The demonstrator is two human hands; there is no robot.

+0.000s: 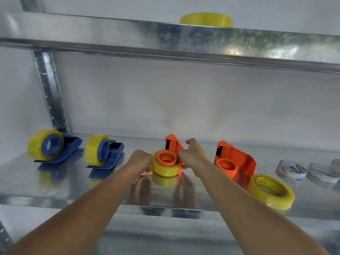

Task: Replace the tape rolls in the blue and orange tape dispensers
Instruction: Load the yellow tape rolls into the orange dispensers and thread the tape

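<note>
Hands meet at one yellow tape roll on an orange hub, lying flat on the shiny galvanised metal shelf. Left hand curls its fingers against the roll's left side, gripping it; the fingertips are mostly hidden. Right hand pinches the orange plastic dispenser just behind and right of that roll, thumb low at the roll's right edge.

Well left of the left fingers stand two blue plastic dispensers, the far one and the nearer one, each loaded with a yellow roll. Right of the right fingers sits a second orange dispenser, its hub bare, with a loose yellow tape roll touching its front, close to the shelf's front edge. Farther right lie flat pale tape rolls. Open shelf lies between the blue pair and the left hand. Overhead, an upper metal shelf carries another yellow roll, before a white wall.
</note>
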